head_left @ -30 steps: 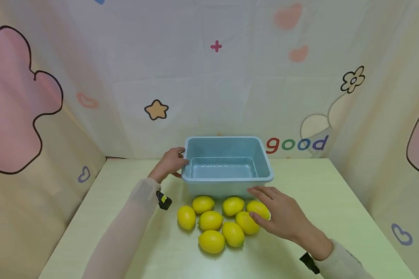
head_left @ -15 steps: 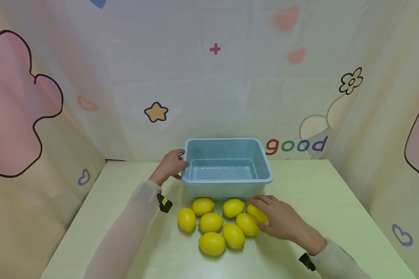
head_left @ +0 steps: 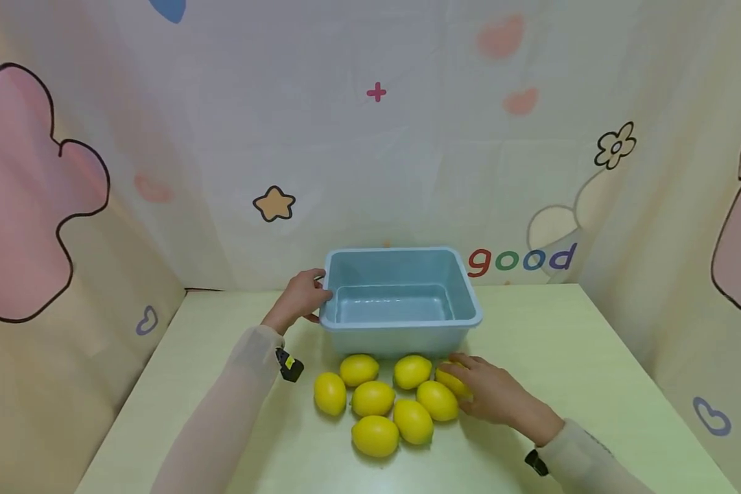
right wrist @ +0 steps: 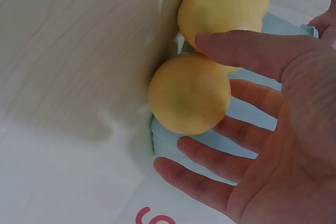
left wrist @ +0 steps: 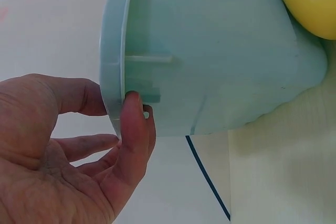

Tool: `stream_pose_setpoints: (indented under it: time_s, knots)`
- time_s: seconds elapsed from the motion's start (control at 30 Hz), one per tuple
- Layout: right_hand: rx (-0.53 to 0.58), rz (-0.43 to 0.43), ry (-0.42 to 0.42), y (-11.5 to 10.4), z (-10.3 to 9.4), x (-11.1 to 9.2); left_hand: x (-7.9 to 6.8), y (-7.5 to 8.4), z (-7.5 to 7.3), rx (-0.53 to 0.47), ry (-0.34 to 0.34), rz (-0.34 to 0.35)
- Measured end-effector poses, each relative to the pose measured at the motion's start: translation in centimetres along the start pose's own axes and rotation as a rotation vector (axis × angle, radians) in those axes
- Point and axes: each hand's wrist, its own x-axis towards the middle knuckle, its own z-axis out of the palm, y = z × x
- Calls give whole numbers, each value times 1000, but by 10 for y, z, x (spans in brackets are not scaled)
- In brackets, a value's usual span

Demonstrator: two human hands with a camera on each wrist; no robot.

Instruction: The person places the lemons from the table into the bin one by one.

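A light blue rectangular plastic basin (head_left: 401, 340) stands on the table, nothing inside it. My left hand (head_left: 300, 296) grips its left rim; in the left wrist view the thumb and fingers (left wrist: 134, 135) pinch the rim from both sides. Several yellow lemons (head_left: 375, 436) lie in a cluster in front of the basin. Over the rightmost lemon (right wrist: 186, 95) reaches my right hand (head_left: 500, 392), fingers spread and fairly straight along its far side. The thumb overlaps the neighbouring lemon (right wrist: 220, 11) in the right wrist view.
The pale wood-grain table (head_left: 549, 343) extends to both sides of the basin. Behind it hangs a printed curtain (head_left: 407, 171) with hearts, a star and the word "good". A black wrist device (head_left: 290, 365) sits on the left sleeve, another (head_left: 536, 462) on the right.
My right hand has come down onto the rightmost lemon, its fingers now round the far side. The left hand keeps its grip on the basin. The head view has tilted slightly.
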Motion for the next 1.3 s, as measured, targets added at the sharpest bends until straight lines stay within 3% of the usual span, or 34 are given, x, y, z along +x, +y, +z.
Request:
stream_pose_setpoints:
  time_s: [0.57, 1.0, 1.3]
  knots:
    - [-14, 2, 45, 14, 16, 10, 1, -3, 1, -17, 0, -19]
    - [-1, 71, -31, 16, 19, 14, -1, -4, 0, -34, -8, -7]
    - [-54, 63, 8, 19, 23, 16, 0, -5, 0, -35, -8, -9]
